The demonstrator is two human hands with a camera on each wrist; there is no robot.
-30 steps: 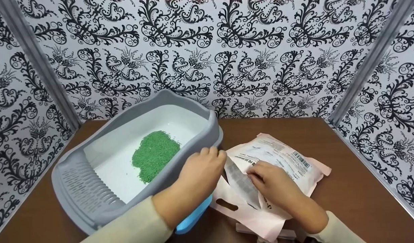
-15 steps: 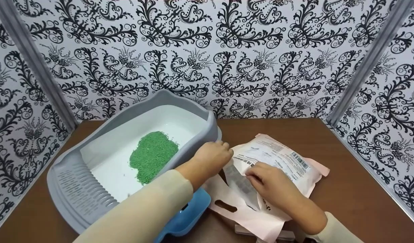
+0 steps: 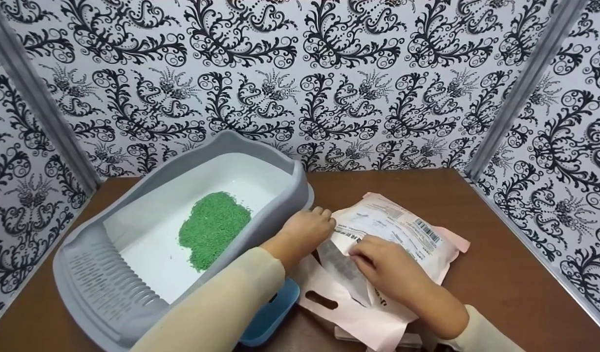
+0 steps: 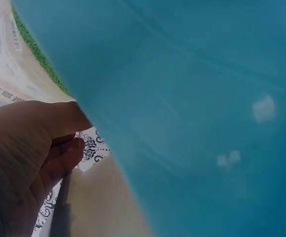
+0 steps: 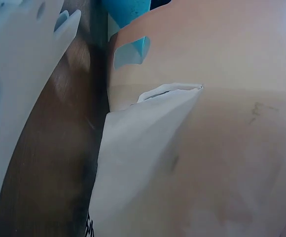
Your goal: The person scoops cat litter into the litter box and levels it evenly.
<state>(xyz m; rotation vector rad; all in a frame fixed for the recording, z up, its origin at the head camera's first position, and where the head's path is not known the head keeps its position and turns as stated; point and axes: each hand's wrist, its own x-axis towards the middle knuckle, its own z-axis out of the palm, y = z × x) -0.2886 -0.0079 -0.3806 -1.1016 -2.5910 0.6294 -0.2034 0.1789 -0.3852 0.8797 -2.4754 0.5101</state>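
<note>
In the head view, a pale pink printed bag (image 3: pixel 375 215) lies on the table with its top torn open, showing a greyish lining. My left hand (image 3: pixel 307 230) is at the left lip of this opening, fingers curled over the edge. On the opposite lip, my right hand (image 3: pixel 388 266) pinches the film between thumb and fingers. The right wrist view shows the bag's folded flap (image 5: pixel 143 148) and its handle slot up close. In the left wrist view my left hand (image 4: pixel 29 143) shows a bent thumb and fingers beside a large blue surface (image 4: pixel 192 108).
A cat litter box (image 3: pixel 178 166) with a grey rim stands left, holding green pellets (image 3: pixel 214 227) on its white floor. Below my left forearm sits a blue container (image 3: pixel 275 315). A pale plastic piece (image 3: pixel 346 335) pokes out under the bag. Patterned walls (image 3: pixel 261 73) enclose the table.
My left hand has moved right and slightly up along the bag's opening, its sleeve now covering more of the litter box's front. My right hand keeps its pinch. The view has turned slightly right.
</note>
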